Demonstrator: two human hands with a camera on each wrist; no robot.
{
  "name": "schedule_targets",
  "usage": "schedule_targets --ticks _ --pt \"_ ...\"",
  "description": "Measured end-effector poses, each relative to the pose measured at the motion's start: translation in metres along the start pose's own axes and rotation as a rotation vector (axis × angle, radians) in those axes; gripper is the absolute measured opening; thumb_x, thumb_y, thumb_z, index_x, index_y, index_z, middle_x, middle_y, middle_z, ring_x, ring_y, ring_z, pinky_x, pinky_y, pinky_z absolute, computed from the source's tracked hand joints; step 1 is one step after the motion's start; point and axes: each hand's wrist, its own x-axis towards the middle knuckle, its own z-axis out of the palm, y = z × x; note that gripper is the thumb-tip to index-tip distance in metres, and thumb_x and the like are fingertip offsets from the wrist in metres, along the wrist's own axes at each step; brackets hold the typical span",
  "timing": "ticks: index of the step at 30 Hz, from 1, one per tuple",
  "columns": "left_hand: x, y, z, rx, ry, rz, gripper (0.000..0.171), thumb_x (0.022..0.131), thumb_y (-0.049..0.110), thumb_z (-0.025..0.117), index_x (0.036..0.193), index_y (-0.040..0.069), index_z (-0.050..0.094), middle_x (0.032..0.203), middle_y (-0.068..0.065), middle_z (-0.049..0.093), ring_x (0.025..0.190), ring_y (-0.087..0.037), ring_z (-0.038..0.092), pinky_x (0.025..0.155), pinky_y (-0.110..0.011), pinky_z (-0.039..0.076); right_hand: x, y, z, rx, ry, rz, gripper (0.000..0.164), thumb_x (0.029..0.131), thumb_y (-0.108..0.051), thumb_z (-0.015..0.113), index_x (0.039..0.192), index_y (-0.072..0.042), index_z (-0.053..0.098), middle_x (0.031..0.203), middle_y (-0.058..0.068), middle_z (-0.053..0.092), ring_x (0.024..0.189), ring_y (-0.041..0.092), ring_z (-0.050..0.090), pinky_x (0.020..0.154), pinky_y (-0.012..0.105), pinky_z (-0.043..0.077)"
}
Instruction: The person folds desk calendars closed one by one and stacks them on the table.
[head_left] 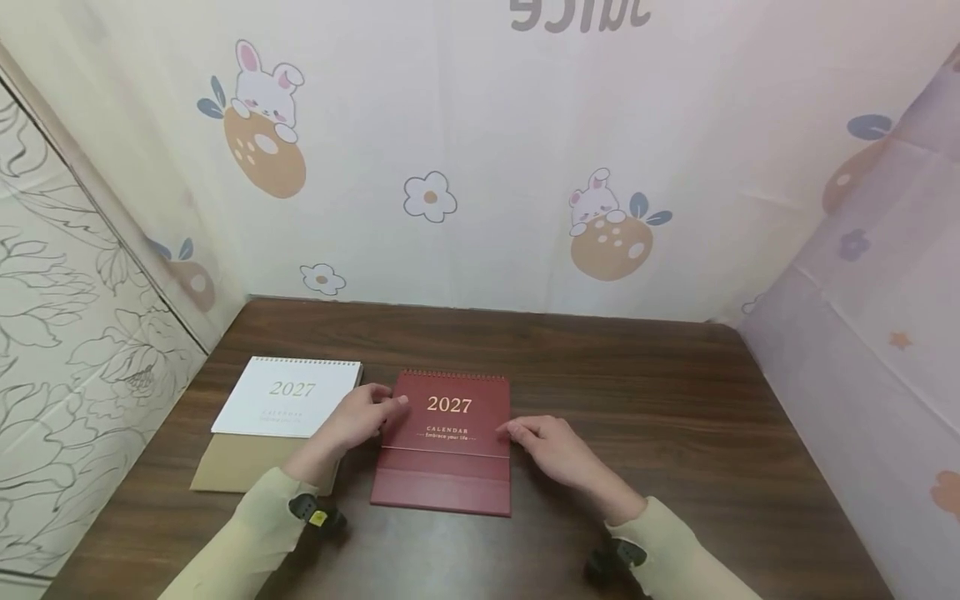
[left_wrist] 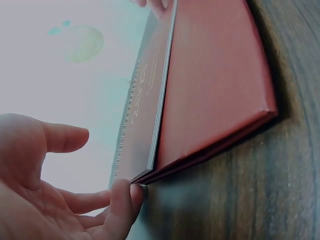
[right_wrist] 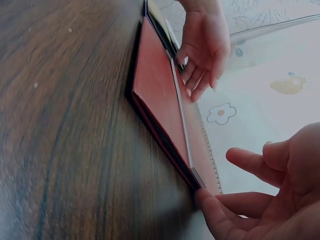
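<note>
A dark red 2027 desk calendar (head_left: 442,483) with a spiral along its top lies nearly flat on the table. My left hand (head_left: 365,417) is at its left edge; in the left wrist view the fingertips (left_wrist: 122,200) touch the side of the calendar while the thumb stays apart above. On the opposite side, my right hand (head_left: 553,450) has its fingertips (right_wrist: 207,200) against the right edge, thumb raised clear of the cover. Neither hand curls round the calendar. Left of it, partly behind my left forearm, lies a white 2027 calendar (head_left: 288,400) with a tan base.
The dark wooden table (head_left: 637,375) extends behind and to the right of the red calendar. A printed cloth (head_left: 495,167) with rabbits and flowers hangs along the back, and more patterned cloth borders both sides. Each wrist carries a small black camera (head_left: 318,512).
</note>
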Motion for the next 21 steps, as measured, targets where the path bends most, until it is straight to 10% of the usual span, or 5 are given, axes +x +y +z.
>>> schedule_targets --ticks 13,21 --pt "0.013 -0.006 -0.007 -0.272 -0.083 -0.085 0.057 0.098 0.030 0.063 0.135 -0.012 0.049 0.121 -0.022 0.062 0.109 -0.030 0.061 0.088 -0.040 0.054 -0.002 -0.003 -0.001 -0.006 0.008 0.015 0.027 0.106 -0.028 0.050 0.109 -0.023 0.076 0.116 -0.005 0.070 0.110 0.016 0.063 0.092 0.045 0.050" --pt "0.013 -0.001 -0.010 -0.239 -0.063 -0.034 0.053 0.099 0.029 0.062 0.135 -0.009 0.052 0.115 -0.018 0.065 0.102 -0.026 0.062 0.085 -0.042 0.052 -0.003 -0.001 0.000 0.010 -0.009 0.019 0.029 0.106 -0.033 0.049 0.109 -0.023 0.076 0.117 -0.004 0.070 0.110 0.016 0.063 0.091 0.045 0.051"
